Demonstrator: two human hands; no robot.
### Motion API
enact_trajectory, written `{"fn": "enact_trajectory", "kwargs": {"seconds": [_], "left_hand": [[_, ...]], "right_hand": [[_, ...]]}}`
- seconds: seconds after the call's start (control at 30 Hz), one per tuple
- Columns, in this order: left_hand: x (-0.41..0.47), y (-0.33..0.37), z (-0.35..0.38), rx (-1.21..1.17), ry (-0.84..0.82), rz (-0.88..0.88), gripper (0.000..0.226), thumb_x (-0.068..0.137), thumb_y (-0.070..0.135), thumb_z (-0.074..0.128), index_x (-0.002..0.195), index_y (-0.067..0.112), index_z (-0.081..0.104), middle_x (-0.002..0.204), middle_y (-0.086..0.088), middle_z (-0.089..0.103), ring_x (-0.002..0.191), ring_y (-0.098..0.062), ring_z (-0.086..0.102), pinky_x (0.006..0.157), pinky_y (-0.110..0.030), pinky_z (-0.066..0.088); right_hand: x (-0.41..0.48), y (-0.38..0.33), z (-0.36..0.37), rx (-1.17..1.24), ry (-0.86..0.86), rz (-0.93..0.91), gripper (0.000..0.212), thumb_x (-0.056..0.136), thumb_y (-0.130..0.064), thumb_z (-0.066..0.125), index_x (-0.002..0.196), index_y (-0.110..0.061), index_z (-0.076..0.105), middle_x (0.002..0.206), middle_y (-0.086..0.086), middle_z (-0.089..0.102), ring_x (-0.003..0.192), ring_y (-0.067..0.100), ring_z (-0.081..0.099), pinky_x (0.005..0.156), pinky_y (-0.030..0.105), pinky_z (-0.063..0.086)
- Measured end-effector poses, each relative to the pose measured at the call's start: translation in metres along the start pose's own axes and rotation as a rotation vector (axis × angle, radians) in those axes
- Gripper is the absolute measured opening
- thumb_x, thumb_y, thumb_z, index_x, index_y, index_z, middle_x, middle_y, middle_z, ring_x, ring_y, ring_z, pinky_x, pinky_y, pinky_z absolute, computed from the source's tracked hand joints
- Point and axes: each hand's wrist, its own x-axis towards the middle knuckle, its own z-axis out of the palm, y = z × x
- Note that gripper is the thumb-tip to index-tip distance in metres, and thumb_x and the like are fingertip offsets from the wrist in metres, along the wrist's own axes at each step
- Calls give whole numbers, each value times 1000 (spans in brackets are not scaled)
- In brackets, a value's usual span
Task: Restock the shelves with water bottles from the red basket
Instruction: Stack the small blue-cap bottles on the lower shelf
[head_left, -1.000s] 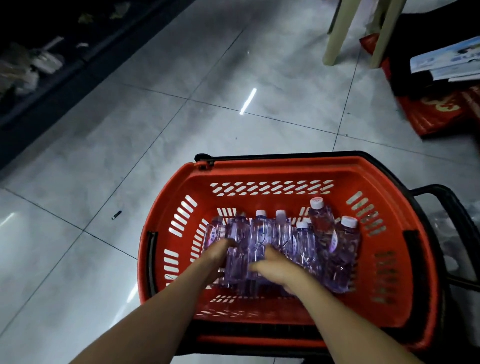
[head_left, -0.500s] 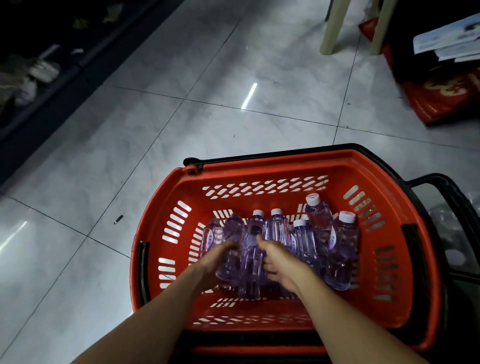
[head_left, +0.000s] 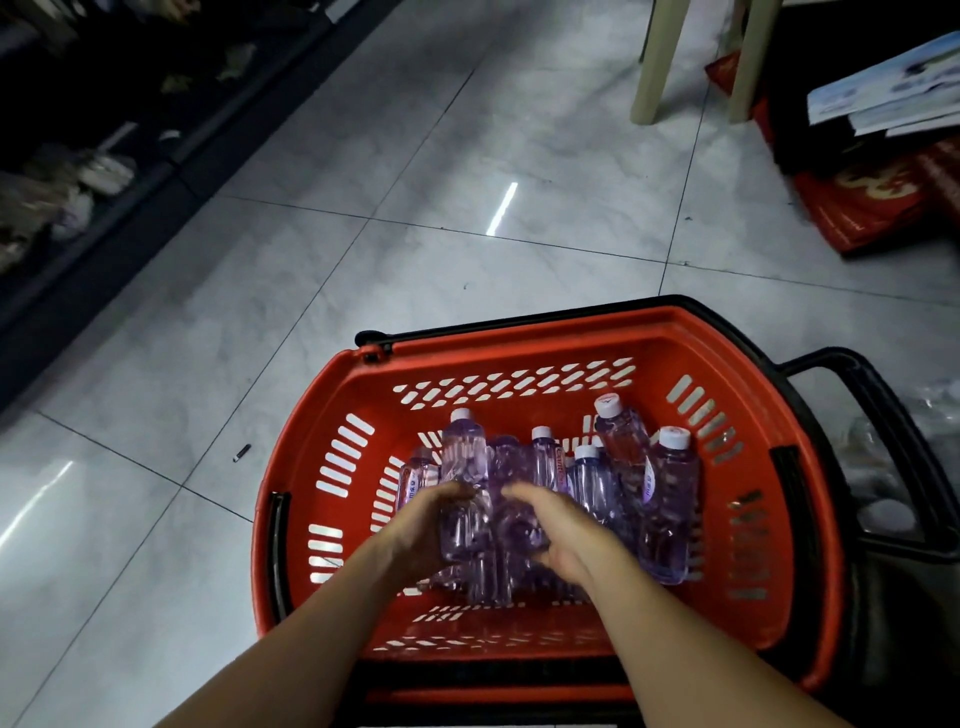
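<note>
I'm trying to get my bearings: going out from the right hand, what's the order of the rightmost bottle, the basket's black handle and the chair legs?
1. Rightmost bottle, in the basket, just right of the right hand, which grips the middle bottles.
2. Black handle, beyond the basket's right rim.
3. Chair legs, far across the floor, top of view.

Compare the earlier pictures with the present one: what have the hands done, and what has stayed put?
Both hands closed in from the tops of the bottles: the left hand and right hand now grip the middle water bottles between them, apparently raising them slightly. The bottles at the right and the red basket stayed put.
</note>
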Motion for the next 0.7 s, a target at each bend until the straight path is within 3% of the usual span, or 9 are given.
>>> {"fn": "enact_trajectory", "kwargs": {"seconds": [0.07,0.1,0.17,0.27,0.33,0.4,0.47,0.6,0.7], "left_hand": [[-9,3,0,-21,-15,20,29,97,21,46,117,3,56,98,-14,68,86,-28,67,83,-48,55],[-15,5,0,-17,-31,38,26,97,16,44,114,1,56,102,-17,67,89,-30,66,88,-53,53],[-26,12,4,21,-45,90,26,94,5,43,116,-2,55,109,-23,63,101,-35,61,96,-60,47],[-44,28,22,17,-40,222,32,76,-2,50,108,0,57,109,-25,65,107,-36,60,80,-60,54],[-59,42,40,-13,-64,310,38,68,1,57,105,2,64,102,-22,69,95,-31,66,73,-55,56],[-76,57,61,9,-122,401,45,65,3,66,110,5,68,100,-19,72,86,-26,71,71,-52,58],[-92,71,83,41,-218,478,56,60,9,82,114,8,68,109,-17,71,91,-27,72,75,-53,57],[-117,90,141,104,-447,588,68,68,17,87,130,14,59,127,-23,63,117,-39,62,87,-57,53],[-136,92,199,78,-532,675,71,60,18,91,125,13,64,117,-26,67,107,-40,67,77,-47,58]], "right_hand": [[-15,-6,-2,-102,-67,-32,22,76,-30,66,89,-13,68,78,2,66,68,18,61,68,35,49],[-22,-11,-3,-136,-90,-66,18,69,-30,65,79,-14,65,77,3,62,72,20,57,67,34,42],[-37,-23,-3,-142,-108,-125,8,56,-28,61,61,-22,57,82,1,60,84,21,54,80,39,39],[-65,-42,-1,-145,-72,-230,8,49,-28,58,44,-26,53,83,-6,57,86,13,51,84,36,37],[-83,-54,-4,-147,-45,-325,9,54,-34,67,59,-28,62,86,-14,63,89,6,54,79,31,35],[-107,-69,-8,-131,-42,-451,25,65,-44,78,83,-34,64,82,-30,69,85,-11,59,76,21,37],[-139,-82,-16,-152,11,-593,38,63,-53,82,93,-41,63,84,-36,69,84,-16,62,76,14,44],[-212,-91,-46,-81,140,-843,33,77,-34,81,106,-35,65,100,-21,74,91,-7,68,73,4,47],[-272,-82,-78,-50,230,-972,38,80,-28,74,116,-27,64,109,-10,74,103,4,68,86,16,48]]}}
